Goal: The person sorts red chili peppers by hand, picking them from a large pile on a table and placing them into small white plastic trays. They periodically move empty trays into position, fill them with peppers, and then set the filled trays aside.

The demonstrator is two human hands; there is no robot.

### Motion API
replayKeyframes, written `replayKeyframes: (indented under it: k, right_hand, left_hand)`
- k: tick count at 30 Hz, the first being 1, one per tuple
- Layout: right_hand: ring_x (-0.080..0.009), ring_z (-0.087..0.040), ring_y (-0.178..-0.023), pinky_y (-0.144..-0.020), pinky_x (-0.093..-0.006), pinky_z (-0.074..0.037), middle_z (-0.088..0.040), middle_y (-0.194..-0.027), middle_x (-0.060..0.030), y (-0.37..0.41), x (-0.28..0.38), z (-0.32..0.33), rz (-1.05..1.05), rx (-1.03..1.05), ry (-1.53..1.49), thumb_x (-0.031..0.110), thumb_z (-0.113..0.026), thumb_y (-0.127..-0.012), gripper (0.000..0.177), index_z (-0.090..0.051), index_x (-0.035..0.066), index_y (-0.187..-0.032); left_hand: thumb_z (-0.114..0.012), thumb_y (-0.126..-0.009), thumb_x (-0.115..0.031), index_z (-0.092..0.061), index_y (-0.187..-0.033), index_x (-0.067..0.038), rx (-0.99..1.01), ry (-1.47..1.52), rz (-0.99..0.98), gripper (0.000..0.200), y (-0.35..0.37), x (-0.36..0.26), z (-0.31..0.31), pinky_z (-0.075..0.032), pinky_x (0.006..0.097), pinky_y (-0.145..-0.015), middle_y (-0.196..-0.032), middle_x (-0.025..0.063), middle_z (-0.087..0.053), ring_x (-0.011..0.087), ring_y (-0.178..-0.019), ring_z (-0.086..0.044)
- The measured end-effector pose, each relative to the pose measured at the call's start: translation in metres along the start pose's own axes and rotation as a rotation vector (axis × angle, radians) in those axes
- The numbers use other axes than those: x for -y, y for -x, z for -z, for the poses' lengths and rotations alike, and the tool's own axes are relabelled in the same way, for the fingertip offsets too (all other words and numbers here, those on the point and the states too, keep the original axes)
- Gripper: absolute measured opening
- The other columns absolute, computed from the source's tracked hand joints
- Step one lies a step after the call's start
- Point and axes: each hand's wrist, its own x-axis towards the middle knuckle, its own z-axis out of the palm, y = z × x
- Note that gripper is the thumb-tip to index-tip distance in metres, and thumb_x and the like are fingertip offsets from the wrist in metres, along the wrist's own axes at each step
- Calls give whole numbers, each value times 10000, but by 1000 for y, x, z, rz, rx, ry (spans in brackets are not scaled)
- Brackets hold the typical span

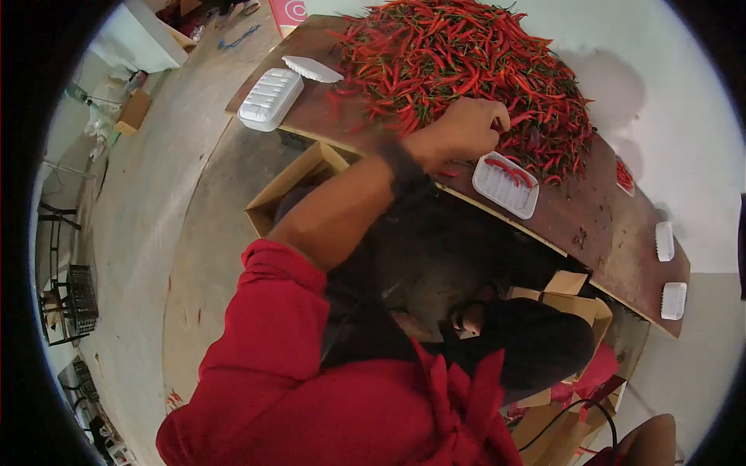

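My left hand [468,129] reaches over the front of a big heap of red chili peppers [451,54]. Its fingers are curled and pinch a red chili at the heap's edge, though the fingertips are partly hidden. A black band circles that wrist. Just below the hand, a white foam tray [505,194] holds several red chilies along its upper side. My right hand does not show; only some bare skin [653,443], seemingly of my right arm, appears at the bottom right edge.
White trays [271,99] lie at the brown table's [598,213] left end. More trays [674,300] stand at its right end, with a filled one [624,177] by the wall. Below are cardboard boxes [303,175] and my legs. A black crate [80,299] stands far left.
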Motion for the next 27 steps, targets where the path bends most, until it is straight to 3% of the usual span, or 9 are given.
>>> replayKeyframes:
  k: [8,17,18,21,23,24,27]
  right_hand:
    - [-109,-514,-661,-592,-231,-425,-577,-914,-39,5,56,7,322,115,-223,163,-499,-896,224,-587,36,-1058]
    - [-95,-506,-664,-594,-219,-420,-576,-935,-30,-16,67,22,409,270,-400,162,-484,-913,238,-586,37,-1088]
    - [-94,-505,-665,-594,-218,-420,-576,-938,-29,-22,62,23,398,282,-429,162,-482,-915,240,-586,37,-1091]
    - [-89,-502,-666,-594,-213,-418,-576,-945,-26,-56,36,19,251,257,-536,162,-477,-920,245,-585,37,-1101]
    - [-86,-500,-666,-595,-211,-417,-576,-949,-24,-89,8,4,-83,-15,-387,162,-474,-924,249,-585,37,-1108]
    - [-74,-471,-615,-583,-183,-384,-571,-878,-5,-114,-1,-6,-321,-206,254,132,-532,-885,207,-609,20,-1042]
    - [-57,-486,-649,-597,-207,-401,-581,-792,6,-136,-61,-13,-452,-263,-8,202,-615,-832,278,-630,-7,-1015]
  left_hand:
    - [-556,-770,-75,-624,-947,-36,-4,8,-11,194,9,-6,19,-504,360,-745,-906,136,-662,269,-842,-649]
    - [-583,-755,-71,-620,-931,-31,48,216,87,184,10,-7,6,-488,345,-754,-881,108,-639,211,-848,-619]
    - [-588,-697,-29,-632,-904,-29,17,285,120,211,10,-12,3,-504,343,-741,-876,125,-655,225,-826,-642]
    - [-602,-698,6,-605,-899,-10,50,449,130,201,7,-13,-15,-510,332,-721,-867,110,-652,195,-798,-636]
    - [-603,-701,24,-590,-900,-1,90,565,150,201,5,-22,-22,-513,326,-706,-857,105,-646,185,-782,-631]
    - [-604,-704,43,-574,-901,8,120,687,188,203,5,-27,-25,-515,319,-691,-847,99,-639,175,-767,-626]
    - [-595,-738,40,-557,-913,12,191,839,238,181,5,-37,-35,-517,304,-661,-824,94,-628,157,-748,-623]
